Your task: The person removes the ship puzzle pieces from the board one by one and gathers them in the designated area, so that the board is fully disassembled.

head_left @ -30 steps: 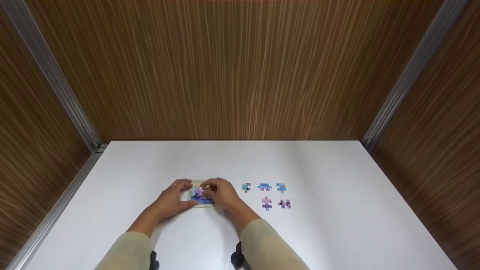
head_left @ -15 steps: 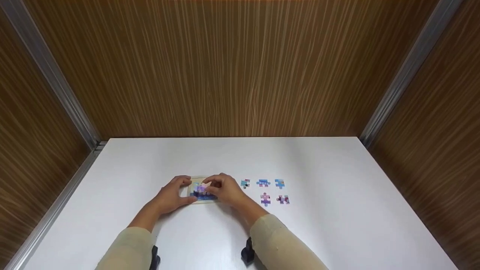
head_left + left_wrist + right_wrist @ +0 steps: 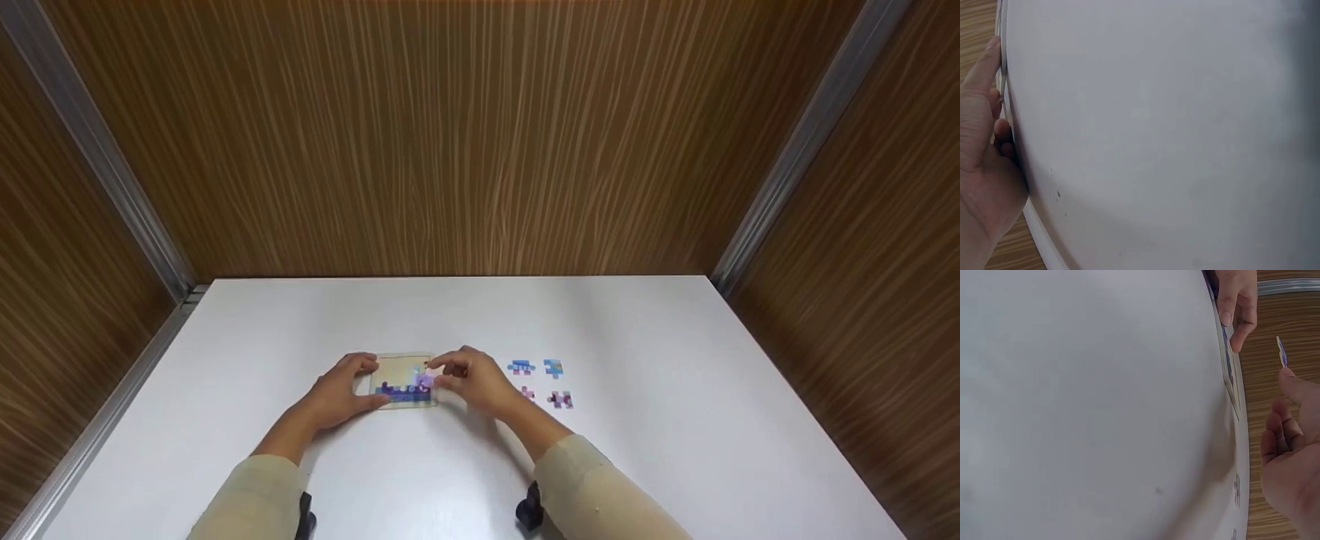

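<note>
A shallow wooden puzzle tray lies on the white table, with a row of blue and purple pieces along its near side. My left hand holds the tray at its left end, thumb at the near corner and fingers at the far one. Over the tray's right side, my right hand pinches a pink and purple jigsaw piece. The right wrist view shows that jigsaw piece edge-on, raised above the tray, between thumb and fingertips.
Several loose pieces lie right of my right hand: a blue one, a blue and orange one, a partly covered pink one and a dark-pink one. A wood-grain panel stands behind the table.
My right hand has carried the pinched piece rightward over the tray, from its left part to its right side. It now covers one loose piece. My left hand stays on the tray.
</note>
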Motion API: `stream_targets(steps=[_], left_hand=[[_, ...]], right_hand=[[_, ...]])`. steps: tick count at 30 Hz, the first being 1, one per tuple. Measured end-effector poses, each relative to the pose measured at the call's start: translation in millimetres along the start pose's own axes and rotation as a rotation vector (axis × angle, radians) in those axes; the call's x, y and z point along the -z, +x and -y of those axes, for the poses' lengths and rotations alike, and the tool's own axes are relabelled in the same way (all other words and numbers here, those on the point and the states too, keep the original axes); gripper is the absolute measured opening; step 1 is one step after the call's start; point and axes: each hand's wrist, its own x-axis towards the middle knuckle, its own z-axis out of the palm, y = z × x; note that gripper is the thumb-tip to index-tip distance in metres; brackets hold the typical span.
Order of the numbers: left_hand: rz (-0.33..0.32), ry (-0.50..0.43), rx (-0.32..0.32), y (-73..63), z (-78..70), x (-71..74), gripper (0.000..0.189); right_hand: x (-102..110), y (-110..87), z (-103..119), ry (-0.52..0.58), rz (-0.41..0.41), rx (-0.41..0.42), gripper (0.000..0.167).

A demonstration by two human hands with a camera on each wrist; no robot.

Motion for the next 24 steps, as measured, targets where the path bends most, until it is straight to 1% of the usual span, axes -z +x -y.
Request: stream_targets(steps=[5, 10, 12, 16, 21, 24], left_hand=[[0.003, 0.005, -0.007, 1.0, 2.7, 0.0, 0.073], [0.005, -0.004, 0.022, 3.2, 2.8, -1.2, 0.076], [0.004, -0.013, 0.038, 3.3, 2.2, -2.0, 0.076], [0.000, -0.020, 0.050, 1.3, 1.8, -3.4, 0.075], [-0.001, -0.019, 0.039, 0.7, 1.4, -3.7, 0.075], [-0.002, -0.014, 0.031, 2.1, 1.6, -3.3, 0.075]], right_hand=[[12.2, -7.9, -6.9, -0.025, -0.003, 0.012, 0.022], [28.7, -16.2, -13.0, -0.050, 0.005, -0.021, 0.021], [35.1, -19.7, -16.3, -0.079, 0.004, -0.018, 0.020], [46.5, -27.7, -25.5, -0.140, 0.012, -0.018, 0.019], [57.6, -35.5, -37.6, -0.232, 0.042, -0.024, 0.017], [62.3, -38.6, -41.5, -0.313, 0.061, 0.005, 0.017]])
